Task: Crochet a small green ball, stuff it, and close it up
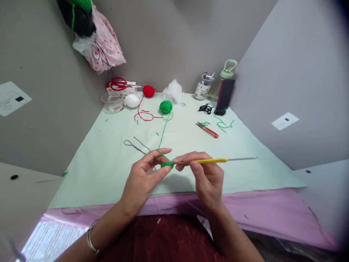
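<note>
My left hand [147, 171] pinches a small green crochet piece [167, 165] between thumb and fingers, above the front of the table. Green yarn runs over its raised index finger and back to a green yarn ball [165, 107]. In my right hand [208, 174] is a crochet hook [212, 160] with a yellow handle, held like a pen. One metal end of the hook meets the green piece; the other points right. A dark cord [135, 145] lies looped on the table beside my left hand and passes behind its fingers.
Orange thread snips [207, 130] and green yarn scraps [225, 125] lie at the right. Toward the back are a red yarn ball [148, 91], white stuffing [173, 91], a clear tub [113, 103], red scissors [120, 84], a pen cup [203, 88], a bottle [218, 87] and a propped phone [226, 94].
</note>
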